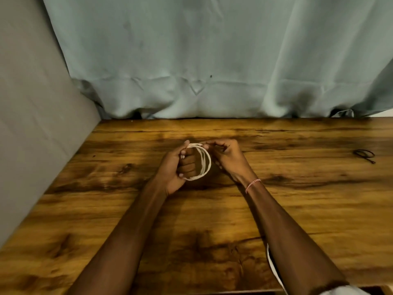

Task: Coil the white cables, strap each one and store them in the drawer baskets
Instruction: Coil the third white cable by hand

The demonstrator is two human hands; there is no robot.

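Counter [297, 209] edged by curtain [191, 60] at 12 o'clock, panel [32, 103] at 9, open toward 3, left hand [176, 167] gripping white cable coil [207, 162], right hand [227, 156] pinching its top

Single head-worn view; looks forward and down, close over table [308, 209]; faces curtain [212, 60].

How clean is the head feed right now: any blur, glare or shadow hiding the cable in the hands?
Head view: soft all over, in dim warm light with no glare. The white cable coil reads clearly between the left hand and right hand. Shadows darken the table under the hands. Wide-angle distortion splays the table's edges. The black strap at far right is small and fuzzy.
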